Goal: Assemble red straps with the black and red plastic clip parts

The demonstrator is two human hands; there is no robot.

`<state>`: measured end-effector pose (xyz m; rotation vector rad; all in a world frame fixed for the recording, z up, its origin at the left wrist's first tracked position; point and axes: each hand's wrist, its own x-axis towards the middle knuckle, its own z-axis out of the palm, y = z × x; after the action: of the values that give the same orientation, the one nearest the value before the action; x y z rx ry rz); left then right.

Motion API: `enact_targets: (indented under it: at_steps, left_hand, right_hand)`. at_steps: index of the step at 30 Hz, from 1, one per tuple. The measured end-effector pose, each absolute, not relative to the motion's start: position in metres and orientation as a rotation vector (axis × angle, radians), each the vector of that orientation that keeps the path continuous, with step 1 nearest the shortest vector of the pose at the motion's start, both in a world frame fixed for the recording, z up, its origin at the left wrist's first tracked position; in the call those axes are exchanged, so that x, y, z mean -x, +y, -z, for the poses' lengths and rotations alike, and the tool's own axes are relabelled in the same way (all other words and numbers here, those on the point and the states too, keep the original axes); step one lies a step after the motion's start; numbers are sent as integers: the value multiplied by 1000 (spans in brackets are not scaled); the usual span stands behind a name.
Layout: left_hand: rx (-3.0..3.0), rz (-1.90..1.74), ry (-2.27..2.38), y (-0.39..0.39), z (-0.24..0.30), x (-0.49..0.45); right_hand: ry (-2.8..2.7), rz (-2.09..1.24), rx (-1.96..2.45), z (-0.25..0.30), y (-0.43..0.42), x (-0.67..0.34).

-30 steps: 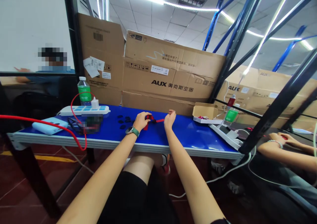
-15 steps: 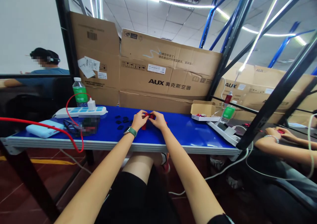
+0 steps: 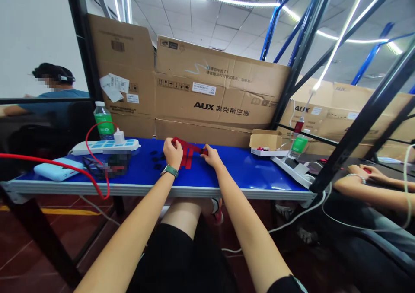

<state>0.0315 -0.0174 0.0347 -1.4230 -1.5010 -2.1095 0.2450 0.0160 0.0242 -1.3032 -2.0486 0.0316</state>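
Pinched at both ends: a red strap between two hands

Between the thumb and fingers of my left hand (image 3: 173,153) I hold one end of a thin, flat red strap (image 3: 192,146), and my right hand (image 3: 212,156) pinches its other, darker end. Both grips are narrow. The strap is at the centre of the frame, above a glossy blue tabletop (image 3: 253,168), with narrow red strips (image 3: 188,160) below it; whether they are joined to it or lie loose, I cannot tell.

With so little of the strap in each pinch, I judge that a hard pull could slip an end free. A twist might go unnoticed, since my fingers cover both ends. Small flat black pieces (image 3: 157,166) lie just left of my left hand, and a careless sweep of that wrist could scatter them.

As for containers, a shallow, open box of brown and white cardboard (image 3: 267,136) stands right of centre, holding small red and pale bits too blurred to name. Clear plastic bottles with green labels stand at the left (image 3: 104,121) and right (image 3: 300,144) of the frame; I can't make out how full either is.
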Motion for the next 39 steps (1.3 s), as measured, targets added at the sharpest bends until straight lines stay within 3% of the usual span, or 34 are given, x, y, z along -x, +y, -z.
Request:
enact_targets:
  at_steps: [5,14,23,32,39]
  left_hand:
    - [1282,2215,-1541,-15,-35,-27]
    - [1720,2231,-1489,-18,-33,-35]
    - [2111,2418,-1259,-23,-37,-42]
    - [1482,2308,-1431,-19,-36,-29]
    - [1416,2274,-1394,-24,-38,-36]
  right_hand:
    - [-2089,15,1461,-27,9,-244]
    - [-2165,128,1484,-27,-7,-221]
    - [-2259,133,1215,-30,-7,-219]
    - [-2282,96,1320,-32,-5,-219]
    - [-2195,44,1512,-39,-9,-218]
